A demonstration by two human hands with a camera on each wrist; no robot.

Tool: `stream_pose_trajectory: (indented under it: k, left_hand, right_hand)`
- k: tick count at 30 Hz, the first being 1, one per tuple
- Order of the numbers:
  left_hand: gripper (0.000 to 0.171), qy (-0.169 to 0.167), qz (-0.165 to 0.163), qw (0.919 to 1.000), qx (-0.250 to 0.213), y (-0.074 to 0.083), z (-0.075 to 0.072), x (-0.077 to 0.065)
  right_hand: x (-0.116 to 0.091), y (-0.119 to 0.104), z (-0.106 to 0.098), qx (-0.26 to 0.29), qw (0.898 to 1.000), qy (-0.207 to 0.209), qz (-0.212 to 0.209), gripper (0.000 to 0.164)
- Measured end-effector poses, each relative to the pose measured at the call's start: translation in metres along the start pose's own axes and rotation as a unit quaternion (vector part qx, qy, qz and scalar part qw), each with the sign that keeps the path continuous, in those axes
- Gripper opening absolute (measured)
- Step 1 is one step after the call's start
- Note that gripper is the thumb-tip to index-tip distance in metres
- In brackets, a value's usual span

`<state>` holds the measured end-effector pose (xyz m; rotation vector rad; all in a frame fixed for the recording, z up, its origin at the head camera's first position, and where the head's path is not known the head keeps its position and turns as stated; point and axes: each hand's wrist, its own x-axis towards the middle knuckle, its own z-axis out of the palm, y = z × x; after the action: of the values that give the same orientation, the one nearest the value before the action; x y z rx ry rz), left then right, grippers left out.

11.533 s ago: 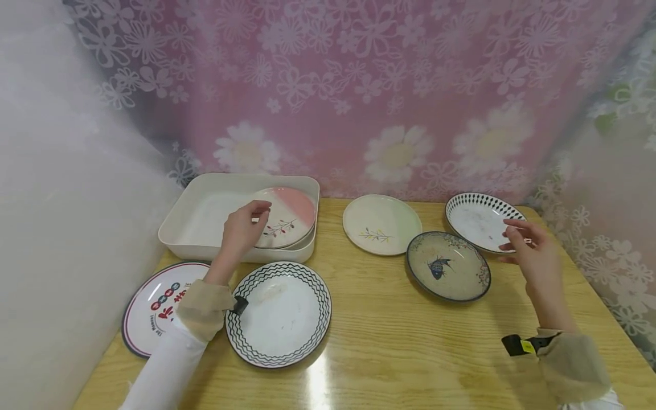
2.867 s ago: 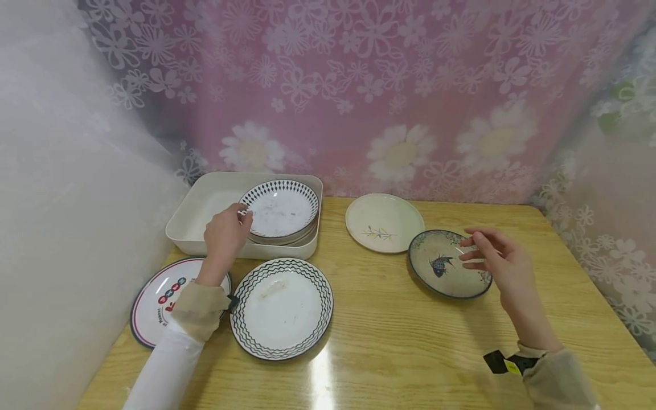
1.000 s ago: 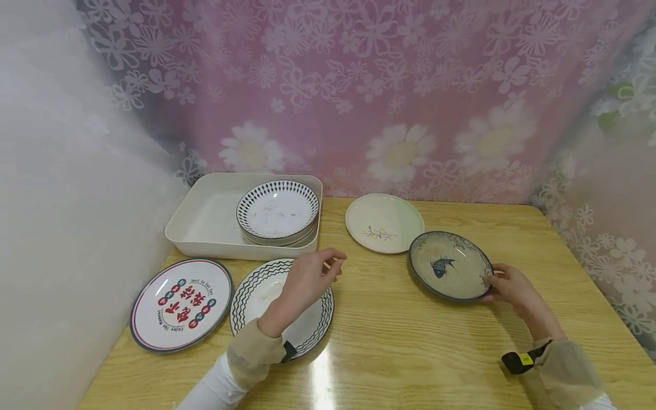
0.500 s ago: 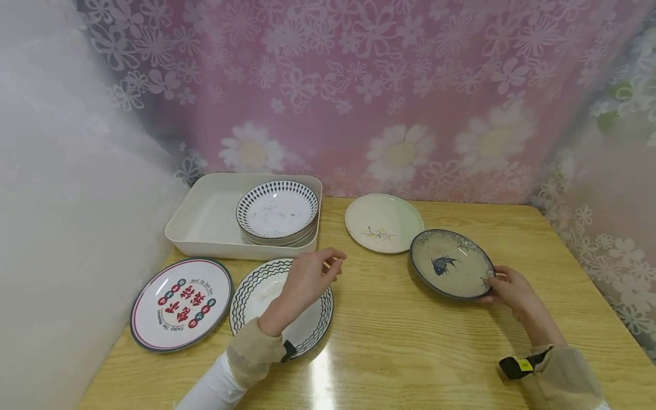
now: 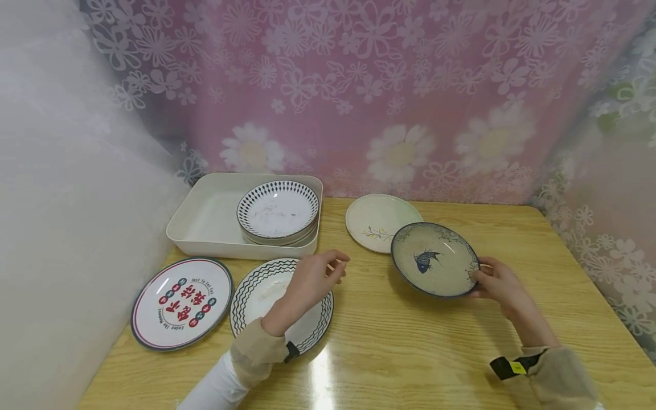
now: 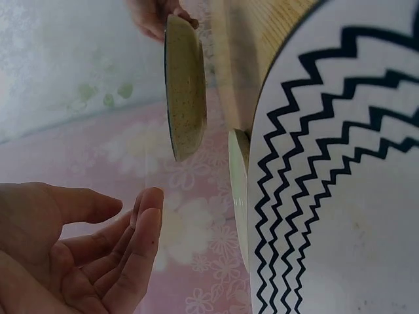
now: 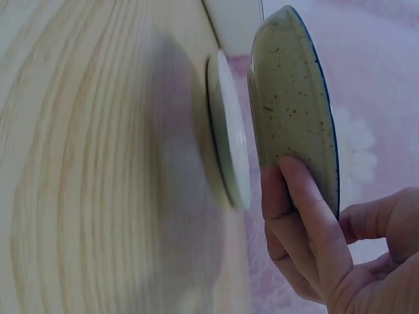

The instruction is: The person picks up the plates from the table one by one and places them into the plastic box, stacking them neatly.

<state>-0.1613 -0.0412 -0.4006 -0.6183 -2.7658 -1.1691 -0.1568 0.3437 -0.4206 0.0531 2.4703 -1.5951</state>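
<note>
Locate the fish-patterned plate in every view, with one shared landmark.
Head: fish-patterned plate, right of centre, just below mid-height.
Left wrist: fish-patterned plate, nearly edge-on, upper part, slightly left of centre.
Right wrist: fish-patterned plate, underside showing, upper part, right of centre.
Shared landmark: the right hand, holding that plate in all three.

Near the left edge of the table (image 5: 400, 353), a blue-rimmed plate (image 5: 181, 304) reads "Enjoy The" beneath red Chinese characters (image 5: 183, 313) too blurred to read.
</note>
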Motion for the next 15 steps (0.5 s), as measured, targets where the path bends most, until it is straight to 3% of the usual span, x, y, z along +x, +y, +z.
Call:
stream_pose_trajectory:
  k: [5,8,11,15]
  left_hand:
    - [0.022,-0.011,-0.006,0.9998,-0.018,0.000,0.003,0.001]
    - [0.025,-0.032,-0.022,0.9973,-0.062,-0.002,0.005,0.001]
    - [0.030,-0.058,-0.046,0.9898,-0.122,-0.003,0.006,0.001]
    - [0.038,-0.082,-0.080,0.9741,-0.195,-0.006,0.008,0.001]
  right_hand:
    - [-0.002,-0.013,0.014,0.003,1.000,-0.023,-0.014,0.055]
    - [-0.004,-0.022,0.023,0.005,0.999,-0.034,-0.020,0.055]
    - [-0.007,-0.031,0.033,0.010,0.999,-0.043,-0.030,0.054]
    - [-0.011,-0.040,0.045,0.014,0.997,-0.058,-0.046,0.054]
